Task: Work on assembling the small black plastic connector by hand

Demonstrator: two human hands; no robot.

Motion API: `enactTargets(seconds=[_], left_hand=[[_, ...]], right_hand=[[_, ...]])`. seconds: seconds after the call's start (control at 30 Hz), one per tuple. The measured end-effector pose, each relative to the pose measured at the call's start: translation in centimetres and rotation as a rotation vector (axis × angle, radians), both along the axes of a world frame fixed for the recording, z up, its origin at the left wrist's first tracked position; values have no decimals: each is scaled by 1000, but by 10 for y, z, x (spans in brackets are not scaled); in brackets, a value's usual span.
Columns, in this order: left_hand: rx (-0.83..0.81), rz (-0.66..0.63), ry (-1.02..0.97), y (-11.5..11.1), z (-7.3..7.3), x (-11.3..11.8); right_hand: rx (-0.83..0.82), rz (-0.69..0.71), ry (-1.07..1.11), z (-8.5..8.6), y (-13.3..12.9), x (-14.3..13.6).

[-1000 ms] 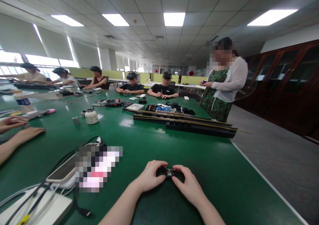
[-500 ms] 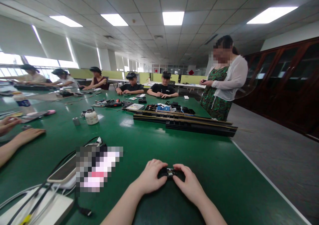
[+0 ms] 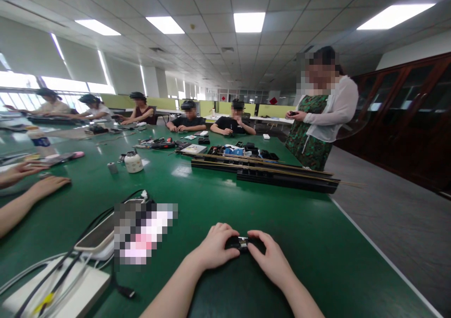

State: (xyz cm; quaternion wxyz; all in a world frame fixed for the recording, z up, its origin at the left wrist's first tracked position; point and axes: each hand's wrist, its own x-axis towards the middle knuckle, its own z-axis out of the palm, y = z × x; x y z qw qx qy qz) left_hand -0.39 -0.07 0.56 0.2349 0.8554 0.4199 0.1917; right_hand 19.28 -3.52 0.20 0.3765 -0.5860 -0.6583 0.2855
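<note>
A small black object with a silvery, pale middle lies on or just above the green table; I cannot make out its exact kind. Its left end is pinched between the thumb and fingers of my left hand. From the other side, the curved thumb and forefinger of my right hand grip its right end. My fingers cover both ends, so only the middle part shows.
To the left lie a phone, cables and a white box. A co-worker's hand rests beyond them. Long black rails with thin brass-coloured rods lie ahead, near a cream jar. A person stands at the right.
My view has shifted slightly, so most things appear a little further right. Both hands keep their hold on the black object. A seated person across the table has raised a hand towards the head.
</note>
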Motion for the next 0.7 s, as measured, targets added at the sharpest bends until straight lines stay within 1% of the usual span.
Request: enactTargets(seconds=[0.13, 0.33, 0.5, 0.7], left_hand=[[-11, -12, -18, 0, -1, 0], [-1, -17, -44, 0, -3, 0], [-7, -13, -48, 0, -2, -1], [0, -21, -67, 2, -6, -2]], right_hand=[[12, -7, 14, 2, 0, -1], [62, 84, -32, 1, -1, -7], [40, 120, -76, -3, 0, -8], [10, 117, -46, -2, 0, -7]])
